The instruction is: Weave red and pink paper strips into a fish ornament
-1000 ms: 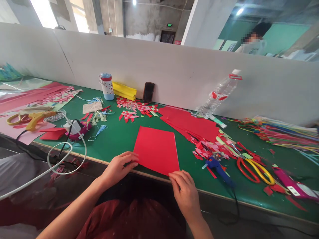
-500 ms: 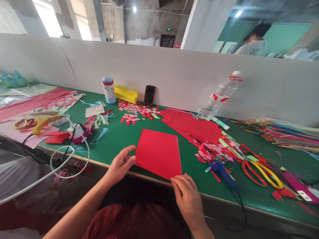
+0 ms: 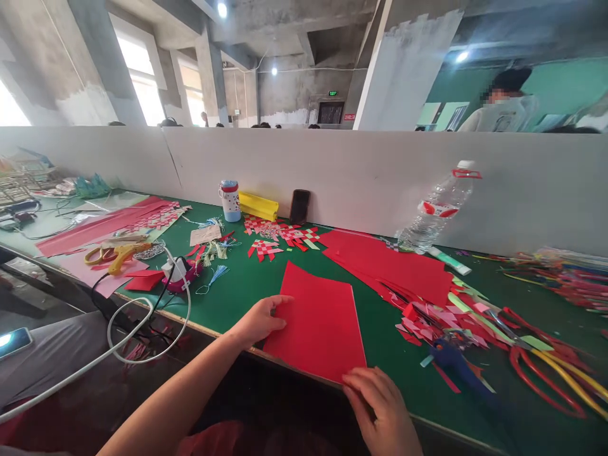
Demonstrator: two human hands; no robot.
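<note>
A squarish red sheet of paper (image 3: 318,323), looking folded or stacked along its right side, lies at the front edge of the green table. On its left edge rests my left hand (image 3: 261,323), thumb and forefinger apart, its fingertips on the paper. My right hand (image 3: 380,402) pinches the near right corner between thumb and fingers. Behind the sheet, to the right, is a pile of larger red paper (image 3: 394,266). Woven red and pink paper pieces (image 3: 266,249) lie beyond it.
To the right are paper scraps (image 3: 422,323), a blue glue gun (image 3: 458,367) and scissors (image 3: 536,373). A plastic bottle (image 3: 439,209) leans on the white partition (image 3: 361,174). On the left are a yellow glue gun (image 3: 124,256), a white cable (image 3: 187,316) and a blue tassel (image 3: 217,273).
The camera view has tilted up and swung left, so the table sits lower and farther right. My left hand has come farther over the paper's left edge; my right stays at its corner.
</note>
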